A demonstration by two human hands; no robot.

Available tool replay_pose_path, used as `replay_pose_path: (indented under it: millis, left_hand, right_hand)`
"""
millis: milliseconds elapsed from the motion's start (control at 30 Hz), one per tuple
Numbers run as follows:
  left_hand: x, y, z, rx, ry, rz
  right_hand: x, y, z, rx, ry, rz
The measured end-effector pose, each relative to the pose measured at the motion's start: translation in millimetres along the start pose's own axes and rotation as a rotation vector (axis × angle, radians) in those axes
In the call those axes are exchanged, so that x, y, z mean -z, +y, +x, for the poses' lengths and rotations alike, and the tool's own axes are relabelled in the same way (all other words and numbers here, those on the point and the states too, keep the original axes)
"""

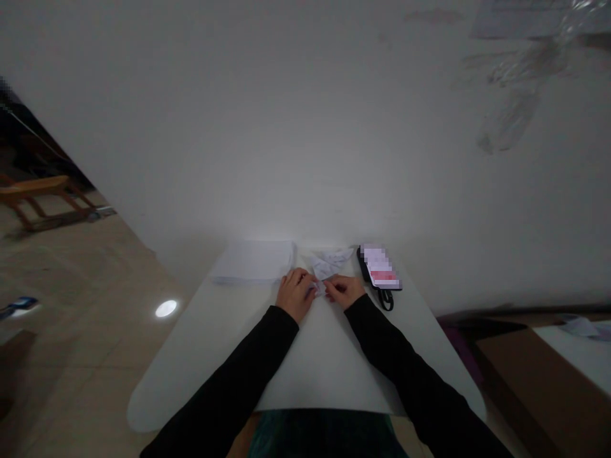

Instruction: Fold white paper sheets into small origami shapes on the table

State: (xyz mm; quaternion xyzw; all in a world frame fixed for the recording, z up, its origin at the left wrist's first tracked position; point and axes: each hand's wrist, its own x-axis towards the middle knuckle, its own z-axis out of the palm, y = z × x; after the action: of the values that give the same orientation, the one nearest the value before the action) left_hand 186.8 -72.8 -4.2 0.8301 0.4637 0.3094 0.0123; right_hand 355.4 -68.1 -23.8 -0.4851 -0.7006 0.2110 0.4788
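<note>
Both hands meet over a small folded piece of white paper [321,289] near the middle of the white table. My left hand [296,294] is closed on the paper's left side, its fingers curled over it. From the other side my right hand [344,291] pinches the paper's right edge between thumb and fingertips. Much of the piece is hidden under the fingers. Just behind the hands lie folded white paper pieces [329,262], touching or overlapping one another. A stack of white paper sheets [255,261] rests beyond my left hand.
A phone [380,267] with a lit screen and a black strap [386,299] lies right of my right hand. The white table [324,375] stands against a pale wall [305,127]. A cardboard box [539,375] is at the right, a wooden chair [41,187] at far left.
</note>
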Motion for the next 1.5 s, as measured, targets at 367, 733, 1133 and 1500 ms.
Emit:
replay_pose_path:
  millis: [367,733,1133,1500]
  left_hand:
    - [-4.3,4.5,6.0,0.172,0.164,-0.688]
    - [-2.9,16.3,7.7,0.157,0.122,-0.678]
    - [-13.0,41.1,6.4,0.465,0.159,-1.392]
    - [7.0,59.8,-1.7,0.194,0.299,-1.037]
  right_hand:
    - [-7.9,-0.8,-2.6,0.009,0.079,0.110]
    - [-8.0,-24.0,-3.0,0.263,0.193,-0.148]
    - [-18.5,-50.5,-17.8,0.117,0.246,-0.285]
    - [-11.6,-72.9,-19.4,0.220,0.428,-0.097]
